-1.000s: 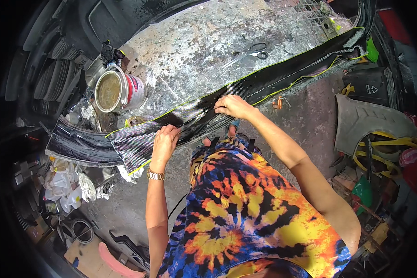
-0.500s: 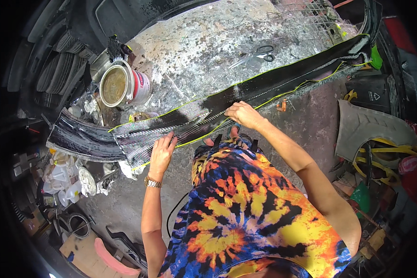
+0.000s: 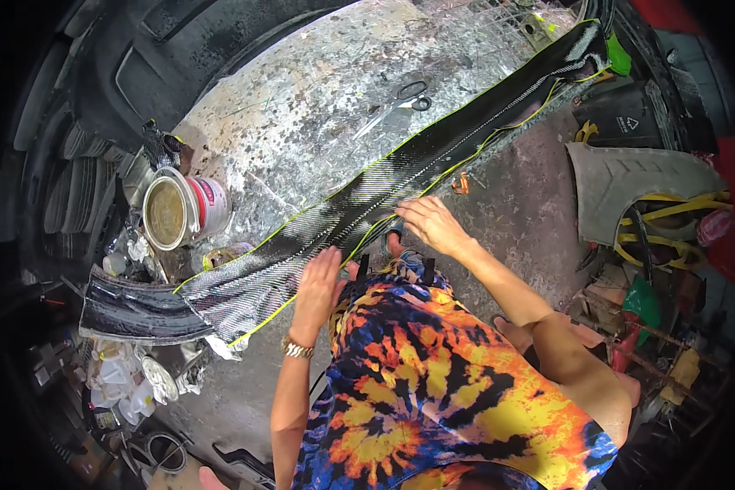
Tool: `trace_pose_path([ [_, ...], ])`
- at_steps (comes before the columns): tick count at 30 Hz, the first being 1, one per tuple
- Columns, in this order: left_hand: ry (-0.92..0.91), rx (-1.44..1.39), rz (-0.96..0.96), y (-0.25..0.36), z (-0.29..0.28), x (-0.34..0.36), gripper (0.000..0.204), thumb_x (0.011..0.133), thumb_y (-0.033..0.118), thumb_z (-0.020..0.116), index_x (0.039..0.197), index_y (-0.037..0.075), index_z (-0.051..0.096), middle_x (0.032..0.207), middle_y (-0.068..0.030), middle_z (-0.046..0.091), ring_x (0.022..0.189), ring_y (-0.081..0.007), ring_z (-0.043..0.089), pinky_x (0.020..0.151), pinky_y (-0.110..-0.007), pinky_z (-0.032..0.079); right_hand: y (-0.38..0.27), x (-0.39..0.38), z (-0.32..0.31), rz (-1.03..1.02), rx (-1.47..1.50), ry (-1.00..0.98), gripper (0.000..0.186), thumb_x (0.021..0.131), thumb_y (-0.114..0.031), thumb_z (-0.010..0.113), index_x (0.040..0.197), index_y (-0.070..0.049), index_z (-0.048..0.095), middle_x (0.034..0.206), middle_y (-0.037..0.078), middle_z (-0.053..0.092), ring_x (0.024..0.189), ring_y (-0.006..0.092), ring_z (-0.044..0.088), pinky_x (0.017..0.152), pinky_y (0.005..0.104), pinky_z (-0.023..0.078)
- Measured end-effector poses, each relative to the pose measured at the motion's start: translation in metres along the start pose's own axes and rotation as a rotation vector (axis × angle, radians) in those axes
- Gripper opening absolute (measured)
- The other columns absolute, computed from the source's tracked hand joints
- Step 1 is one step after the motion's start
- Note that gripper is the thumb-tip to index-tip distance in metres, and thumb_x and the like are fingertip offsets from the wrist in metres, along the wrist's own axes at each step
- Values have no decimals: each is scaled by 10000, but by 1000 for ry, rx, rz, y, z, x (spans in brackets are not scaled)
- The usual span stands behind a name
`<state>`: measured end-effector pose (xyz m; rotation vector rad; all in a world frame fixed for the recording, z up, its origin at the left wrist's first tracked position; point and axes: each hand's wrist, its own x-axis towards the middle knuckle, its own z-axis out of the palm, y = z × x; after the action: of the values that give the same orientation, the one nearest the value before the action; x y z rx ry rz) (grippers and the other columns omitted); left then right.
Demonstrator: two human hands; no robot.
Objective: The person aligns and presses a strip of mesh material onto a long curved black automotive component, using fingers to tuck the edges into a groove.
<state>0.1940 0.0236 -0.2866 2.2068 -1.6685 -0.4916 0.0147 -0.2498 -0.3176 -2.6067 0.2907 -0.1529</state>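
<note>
A long strip of black woven carbon fibre cloth (image 3: 384,181) with yellow edging lies over a dark curved mould (image 3: 143,310), running from lower left to upper right. My left hand (image 3: 318,287) rests on the cloth's near side, fingers stretched out together. A metal watch (image 3: 297,348) sits on that wrist. At the near yellow edge, further right, is my right hand (image 3: 434,224); its fingers are extended and the tips meet the edge, with nothing visible gripped. The thumb is partly hidden.
Black-handled scissors (image 3: 400,106) lie on the stained worktable (image 3: 302,106) beyond the cloth. An open tin (image 3: 171,211) stands left. A grey fender-like panel (image 3: 629,184) is at right, with yellow straps. Plastic containers (image 3: 122,380) crowd the lower left.
My left hand has moved right along the cloth. My right hand has shifted from the cloth's middle crease to its near edge, and its fingers have straightened. The view has turned.
</note>
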Motion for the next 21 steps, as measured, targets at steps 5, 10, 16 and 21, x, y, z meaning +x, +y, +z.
trace_pose_path([
  [5,-38,-74,-4,12,32,51,579,902,158,646,1414,-35,456,1411,-193,541,1284,-332,525,1112,-444,382,-18,20,13,-51,38,-25,364,916,-181,641,1263,-73,627,1276,76,634,1211,243,556,1063,405,386],
  [10,-35,83,-5,5,46,56,629,885,223,666,1409,-52,453,1371,-195,569,1242,-325,550,1053,-426,412,-19,42,43,-109,85,-140,371,926,-187,604,1276,-65,622,1247,83,653,1205,252,571,1064,398,391],
  [16,-48,141,-18,8,45,48,649,879,286,670,1394,-55,472,1349,-178,583,1234,-302,538,1043,-418,398,-9,49,49,-223,61,-190,351,920,-206,581,1234,-63,642,1165,79,687,1174,245,599,1035,398,414],
  [21,-41,127,-12,3,47,46,618,906,276,635,1415,-30,465,1355,-160,579,1254,-289,524,1052,-420,387,-1,56,52,-242,83,-257,344,950,-240,554,1234,-69,645,1147,87,695,1170,249,603,1033,393,414],
])
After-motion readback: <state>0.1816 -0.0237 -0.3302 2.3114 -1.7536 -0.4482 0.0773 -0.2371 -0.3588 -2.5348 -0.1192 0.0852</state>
